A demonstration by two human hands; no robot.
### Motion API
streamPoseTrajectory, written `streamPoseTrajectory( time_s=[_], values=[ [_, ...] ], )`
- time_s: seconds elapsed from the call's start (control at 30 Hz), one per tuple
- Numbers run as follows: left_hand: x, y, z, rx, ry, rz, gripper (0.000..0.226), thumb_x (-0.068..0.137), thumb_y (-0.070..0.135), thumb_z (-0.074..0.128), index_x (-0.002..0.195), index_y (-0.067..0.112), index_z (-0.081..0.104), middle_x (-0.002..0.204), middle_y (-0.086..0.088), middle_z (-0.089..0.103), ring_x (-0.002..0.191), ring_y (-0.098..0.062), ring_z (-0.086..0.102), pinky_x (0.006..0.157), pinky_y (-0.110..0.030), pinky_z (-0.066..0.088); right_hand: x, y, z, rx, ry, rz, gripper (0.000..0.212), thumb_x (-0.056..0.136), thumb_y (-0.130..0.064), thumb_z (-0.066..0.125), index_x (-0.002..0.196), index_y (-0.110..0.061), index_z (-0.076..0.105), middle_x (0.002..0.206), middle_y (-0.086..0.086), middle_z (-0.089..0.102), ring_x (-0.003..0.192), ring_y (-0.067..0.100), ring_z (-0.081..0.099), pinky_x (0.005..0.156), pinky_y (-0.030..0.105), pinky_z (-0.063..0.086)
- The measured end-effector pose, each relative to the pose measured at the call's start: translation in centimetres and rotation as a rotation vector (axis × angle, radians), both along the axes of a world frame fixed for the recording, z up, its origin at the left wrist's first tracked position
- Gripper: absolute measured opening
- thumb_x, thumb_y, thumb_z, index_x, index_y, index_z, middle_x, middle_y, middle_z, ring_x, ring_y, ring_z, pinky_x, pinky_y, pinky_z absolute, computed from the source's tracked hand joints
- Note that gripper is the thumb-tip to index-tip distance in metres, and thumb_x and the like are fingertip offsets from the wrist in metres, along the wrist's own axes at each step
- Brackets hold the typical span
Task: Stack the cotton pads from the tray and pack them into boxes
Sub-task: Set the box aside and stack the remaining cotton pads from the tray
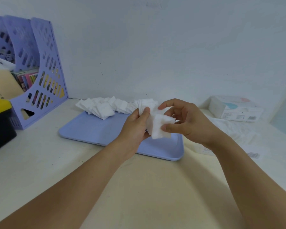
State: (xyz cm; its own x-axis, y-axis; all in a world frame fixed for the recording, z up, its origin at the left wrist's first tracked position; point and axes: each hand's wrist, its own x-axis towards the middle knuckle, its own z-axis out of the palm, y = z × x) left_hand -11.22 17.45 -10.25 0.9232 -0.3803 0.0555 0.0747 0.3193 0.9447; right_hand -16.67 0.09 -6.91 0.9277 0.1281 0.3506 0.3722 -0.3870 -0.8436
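Both hands (pixel 163 123) pinching stacked cotton pads (pixel 158 124), seemingly above tray (pixel 92 129)

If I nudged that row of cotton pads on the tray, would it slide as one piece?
Probably not. The cotton pads lie loosely overlapped and leaning on the tray, so they would likely scatter. They look soft and light: the stack between the left hand and right hand sits uneven.

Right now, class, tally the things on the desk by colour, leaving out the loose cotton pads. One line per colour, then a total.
Lilac: 2, the tray and the file rack.
White: 1, the box at the right by the wall.
Black and yellow: 1, the bin at the left edge.
Total: 4
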Motion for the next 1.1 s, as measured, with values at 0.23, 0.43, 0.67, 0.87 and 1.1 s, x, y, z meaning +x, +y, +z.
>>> streamPoseTrajectory(
  time_s=[0.23,0.43,0.67,0.87,1.1],
  values=[
    [0.1,0.01,-0.04,0.025,-0.035,0.024,0.022,0.106,0.033,0.048,0.121,0.028,0.064,0.121,0.001,0.072,0.11,-0.017,0.07,0.092,-0.041,0.059,-0.05,0.11,-0.04,-0.101,-0.003,-0.021,0.042,0.078,0.001,0.081,0.108,-0.026,0.071,0.092,0.008,0.071,0.088,0.035,0.066,0.075,0.045,0.054],
    [0.28,0.21,0.03,0.013,-0.041,0.042,0.023,0.106,0.032,0.048,0.124,0.029,0.062,0.123,0.004,0.071,0.113,-0.016,0.068,0.093,-0.04,0.059,-0.59,-0.4,0.65,-0.046,0.054,-0.037,0.021,0.076,0.004,0.081,0.092,-0.007,0.073,0.092,0.009,0.075,0.087,0.026,0.072,0.085,0.036,0.055],
    [0.02,0.37,0.2,0.065,-0.057,0.023,0.024,0.106,0.034,0.048,0.122,0.026,0.064,0.118,0.003,0.074,0.107,-0.014,0.071,0.08,-0.031,0.06,-0.71,-0.29,0.53,0.079,0.121,0.086,0.028,0.07,-0.006,0.074,0.097,0.001,0.072,0.101,0.03,0.068,0.095,0.049,0.063,0.087,0.045,0.047],
    [0.07,0.29,0.23,0.091,-0.035,0.01,0.027,0.105,0.034,0.049,0.125,0.023,0.064,0.121,0.0,0.072,0.11,-0.016,0.069,0.08,-0.031,0.06,-0.65,-0.32,0.61,0.113,0.116,0.124,0.015,0.067,-0.004,0.073,0.081,-0.004,0.07,0.112,0.015,0.07,0.092,0.033,0.064,0.077,0.037,0.047],
    [-0.03,0.19,0.13,0.101,-0.021,-0.026,0.026,0.105,0.035,0.05,0.123,0.024,0.065,0.123,0.0,0.071,0.113,-0.019,0.068,0.083,-0.035,0.061,-0.54,-0.31,0.56,0.162,0.177,0.132,0.016,0.068,-0.011,0.072,0.067,-0.017,0.058,0.062,0.003,0.042,0.053,0.017,0.031,0.05,0.027,0.022]
  ],
)
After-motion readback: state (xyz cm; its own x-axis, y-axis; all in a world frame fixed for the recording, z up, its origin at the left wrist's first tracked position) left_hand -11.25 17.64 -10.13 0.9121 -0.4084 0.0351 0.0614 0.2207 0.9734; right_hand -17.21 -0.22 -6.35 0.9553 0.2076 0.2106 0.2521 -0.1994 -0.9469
